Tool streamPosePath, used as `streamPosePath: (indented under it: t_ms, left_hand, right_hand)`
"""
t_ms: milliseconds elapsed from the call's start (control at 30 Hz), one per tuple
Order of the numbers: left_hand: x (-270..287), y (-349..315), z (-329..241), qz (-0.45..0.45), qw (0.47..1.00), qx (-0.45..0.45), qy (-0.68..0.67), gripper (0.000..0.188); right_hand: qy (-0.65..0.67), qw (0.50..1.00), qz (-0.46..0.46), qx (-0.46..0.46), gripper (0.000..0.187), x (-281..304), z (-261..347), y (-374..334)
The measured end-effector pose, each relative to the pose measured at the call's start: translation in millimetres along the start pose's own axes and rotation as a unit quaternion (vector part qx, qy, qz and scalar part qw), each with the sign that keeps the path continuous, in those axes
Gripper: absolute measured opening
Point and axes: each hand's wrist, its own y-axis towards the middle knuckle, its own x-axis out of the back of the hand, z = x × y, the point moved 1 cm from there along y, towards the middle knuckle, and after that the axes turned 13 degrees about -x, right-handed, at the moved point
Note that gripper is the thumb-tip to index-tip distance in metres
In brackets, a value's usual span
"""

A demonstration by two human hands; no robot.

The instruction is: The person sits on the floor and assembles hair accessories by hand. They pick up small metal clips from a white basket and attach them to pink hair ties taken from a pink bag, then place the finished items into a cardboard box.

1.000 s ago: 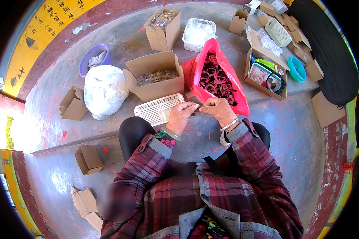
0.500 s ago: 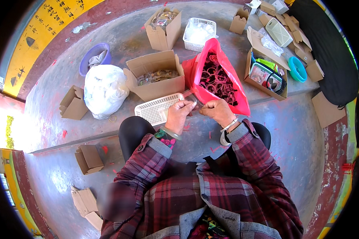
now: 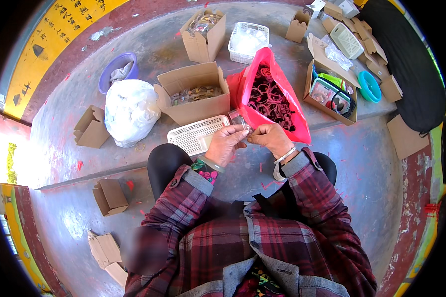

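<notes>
from my station i look down through the head camera at 2 bare hands working close together. the left hand (image 3: pixel 225 144) has its grip pinched, thumb against forefinger, on the lower part of a clear plastic packet (image 3: pixel 239 119). the right hand (image 3: pixel 272 140) has its grip closed too, thumb and forefinger tips meeting just beside the packet's lower right edge; i cannot tell whether it has hold of the film or of something small at the tips.

the packet is small, flat and see-through, roughly oblong, with greyish glints along its upper part. it stands up tilted above the fingers, and its lower end is hidden behind them. i cannot make out what, if anything, lies inside.

in my view it sits between the right end of a white perforated basket (image 3: pixel 183 136) and the pink plastic bag (image 3: pixel 241 89), which is full of dark ring-shaped bands (image 3: pixel 270 99). behind the basket, an open cardboard box (image 3: pixel 199 110) carries a heap of small shiny packets (image 3: pixel 195 94).
</notes>
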Motion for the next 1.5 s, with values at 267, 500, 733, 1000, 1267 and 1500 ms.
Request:
streamPosePath:
  t_ms: [267, 500, 733, 1000, 1267, 1500]
  left_hand:
    - [3.5, -1.0, 0.2, -0.001, 0.999, 0.006, 0.038, 0.018]
    - [-2.1, -2.3, -4.1, -0.004, 1.0, 0.007, 0.03, 0.018]
    - [1.9, -2.3, -1.4, 0.0, 0.999, -0.023, 0.027, 0.019]
    - [8.3, -0.8, 1.7, -0.052, 0.992, -0.035, 0.106, 0.017]
    - [4.9, 0.3, -3.7, -0.04, 0.982, -0.023, 0.181, 0.018]
    - [-1.3, -0.1, -0.7, -0.024, 0.959, -0.021, 0.281, 0.015]
  right_hand:
    - [-0.01, 1.0, 0.008, -0.009, 0.014, -1.8, -4.2, 2.3]
    - [0.019, 1.0, 0.01, -0.016, 0.013, -1.8, 2.0, -0.6]
    - [0.085, 0.993, 0.063, -0.049, 0.011, -1.9, 6.4, -3.8]
    - [-0.089, 0.994, -0.041, 0.053, 0.015, 1.6, 2.3, -0.3]
    - [-0.16, 0.933, -0.207, 0.248, 0.017, -1.8, 27.2, -16.7]
    - [-0.267, 0.871, -0.211, 0.353, 0.021, -10.1, 32.2, -24.0]
